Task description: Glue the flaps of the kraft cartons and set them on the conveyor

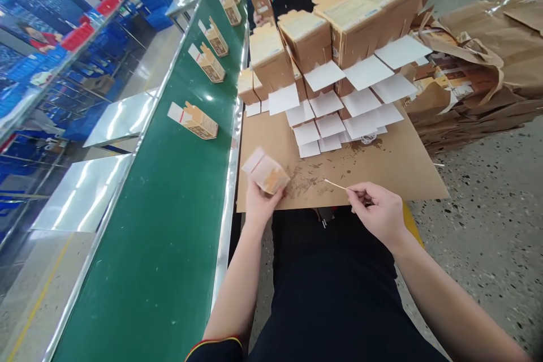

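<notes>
A: Hands?
B: Left hand (262, 203) grips small carton (266, 172), just below frame centre; right hand (378, 210) pinches thin stick (336, 184), right of it.
A: Handling?
B: Carton likely light, crushable: hold side walls. Stick probably fragile: pinch one end lightly.

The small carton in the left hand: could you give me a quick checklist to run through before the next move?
1. Carton held by the left hand: ok.
2. Thin stick pinched in the right hand: ok.
3. Stick's tip apart from the carton: ok, a gap shows between them.
4. Stick's tip wet or dry: cannot tell, too small.
5. Brown sheet below free of marks: not ok, dark marks are scattered on it.
6. Carton's print readable: cannot tell, blurred.
</notes>
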`<action>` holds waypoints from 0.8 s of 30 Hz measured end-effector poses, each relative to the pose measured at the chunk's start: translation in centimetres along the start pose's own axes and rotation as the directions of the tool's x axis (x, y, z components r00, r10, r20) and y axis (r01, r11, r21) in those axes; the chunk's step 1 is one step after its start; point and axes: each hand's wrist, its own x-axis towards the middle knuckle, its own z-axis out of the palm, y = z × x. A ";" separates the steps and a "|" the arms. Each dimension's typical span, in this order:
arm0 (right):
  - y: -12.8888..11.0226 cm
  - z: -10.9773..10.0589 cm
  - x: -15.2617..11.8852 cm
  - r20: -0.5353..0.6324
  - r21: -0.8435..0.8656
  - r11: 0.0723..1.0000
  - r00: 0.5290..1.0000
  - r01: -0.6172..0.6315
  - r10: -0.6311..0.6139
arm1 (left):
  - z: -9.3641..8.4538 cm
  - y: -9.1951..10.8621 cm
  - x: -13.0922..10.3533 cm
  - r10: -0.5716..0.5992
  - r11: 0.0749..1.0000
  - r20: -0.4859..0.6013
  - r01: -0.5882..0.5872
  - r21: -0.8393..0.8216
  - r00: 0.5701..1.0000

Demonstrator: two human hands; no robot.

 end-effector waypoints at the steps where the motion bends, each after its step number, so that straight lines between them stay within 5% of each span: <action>1: 0.0 -0.1 0.1 -0.006 -0.001 1.000 1.000 0.001 -0.001 | -1.4 -0.6 0.4 -0.027 0.999 -0.082 0.029 0.018 0.996; 7: 0.5 -0.8 0.2 -0.062 0.028 1.000 0.998 -0.005 0.007 | -13.5 -4.0 2.1 -0.120 0.993 -0.518 0.101 -0.066 0.847; 10: 0.4 -0.4 0.6 -0.033 0.043 0.999 0.999 -0.007 0.008 | -17.2 -5.0 2.3 -0.188 0.982 -0.610 0.167 -0.092 0.770; 15: -0.2 0.3 1.6 0.000 0.064 0.998 1.000 -0.020 0.020 | -18.9 -5.5 1.2 -0.341 0.932 -0.497 0.355 -0.070 0.798; 19: 0.2 -1.8 1.1 -0.026 0.027 0.999 0.999 -0.038 0.039 | -20.7 -4.2 -1.6 -0.387 0.866 -0.572 0.498 0.043 0.723; 22: 0.9 -3.7 0.0 -0.080 -0.015 0.996 0.994 -0.083 0.081 | -21.3 -1.4 -2.2 -0.164 0.955 -0.657 0.285 0.081 0.736; 24: 1.2 -4.1 -0.5 -0.108 -0.011 0.993 0.988 -0.114 0.112 | -20.4 1.7 -0.3 -0.036 0.997 -0.632 0.072 0.031 0.774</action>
